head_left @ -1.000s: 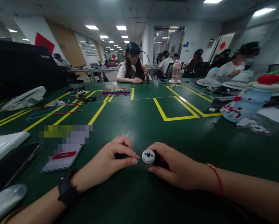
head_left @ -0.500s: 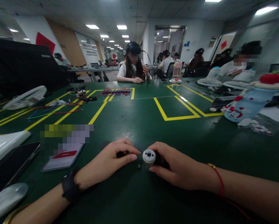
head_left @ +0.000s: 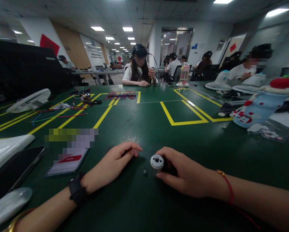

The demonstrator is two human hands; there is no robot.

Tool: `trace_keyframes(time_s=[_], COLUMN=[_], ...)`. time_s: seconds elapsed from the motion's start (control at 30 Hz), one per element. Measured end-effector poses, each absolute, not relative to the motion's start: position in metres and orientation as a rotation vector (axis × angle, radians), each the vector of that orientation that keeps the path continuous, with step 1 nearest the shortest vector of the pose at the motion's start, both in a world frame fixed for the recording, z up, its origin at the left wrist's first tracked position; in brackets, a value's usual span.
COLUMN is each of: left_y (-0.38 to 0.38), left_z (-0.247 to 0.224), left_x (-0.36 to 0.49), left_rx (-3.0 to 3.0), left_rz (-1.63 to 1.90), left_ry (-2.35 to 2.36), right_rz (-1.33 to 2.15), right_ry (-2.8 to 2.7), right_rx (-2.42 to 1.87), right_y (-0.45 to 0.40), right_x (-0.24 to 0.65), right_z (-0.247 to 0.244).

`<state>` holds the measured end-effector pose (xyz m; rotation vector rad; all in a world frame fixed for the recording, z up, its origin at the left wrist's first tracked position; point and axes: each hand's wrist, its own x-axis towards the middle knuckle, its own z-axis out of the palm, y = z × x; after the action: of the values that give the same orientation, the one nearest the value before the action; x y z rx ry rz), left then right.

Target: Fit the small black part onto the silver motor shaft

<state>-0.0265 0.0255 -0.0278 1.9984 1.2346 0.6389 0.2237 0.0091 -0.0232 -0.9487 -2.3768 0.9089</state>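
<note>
My right hand (head_left: 186, 172) is wrapped around a small silver motor (head_left: 157, 164), a metal cylinder standing upright on the green table. Its pale top face carries a dark centre and two small holes. Just left of the motor lies a tiny round metal piece (head_left: 145, 172) like a pinion, apart from both hands. My left hand (head_left: 116, 162) rests behind and left of that piece, fingers loosely bent and forefinger reaching forward. Nothing shows in it, and it touches neither the motor nor the piece.
A phone (head_left: 70, 158) with a lit screen lies left, near a white mouse (head_left: 11, 206). Loose wires (head_left: 62, 112) and a white fan (head_left: 29, 101) are farther left. A blue bottle (head_left: 258, 108) stands right. Across the table (head_left: 134, 129) sits a person (head_left: 139, 69).
My left hand has drawn back from the motor, away to the left, its fingertips closer together. My right hand keeps its hold on the motor. The view has shifted slightly.
</note>
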Motion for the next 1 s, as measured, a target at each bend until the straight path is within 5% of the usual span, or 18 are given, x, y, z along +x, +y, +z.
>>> trace_keyframes(time_s=[0.73,1.0], left_y=[0.014,0.010], left_z=[-0.022,-0.006], left_x=[-0.018,-0.008], left_rx=[2.359,2.171], left_rz=[0.459,0.783], left_ry=[1.079,1.109], right_rz=[0.905,0.907], right_ry=[-2.374,-2.391], right_rx=[-0.921,-0.925], right_y=[0.009,0.009], right_x=[0.223,0.222], right_z=[-0.024,-0.023])
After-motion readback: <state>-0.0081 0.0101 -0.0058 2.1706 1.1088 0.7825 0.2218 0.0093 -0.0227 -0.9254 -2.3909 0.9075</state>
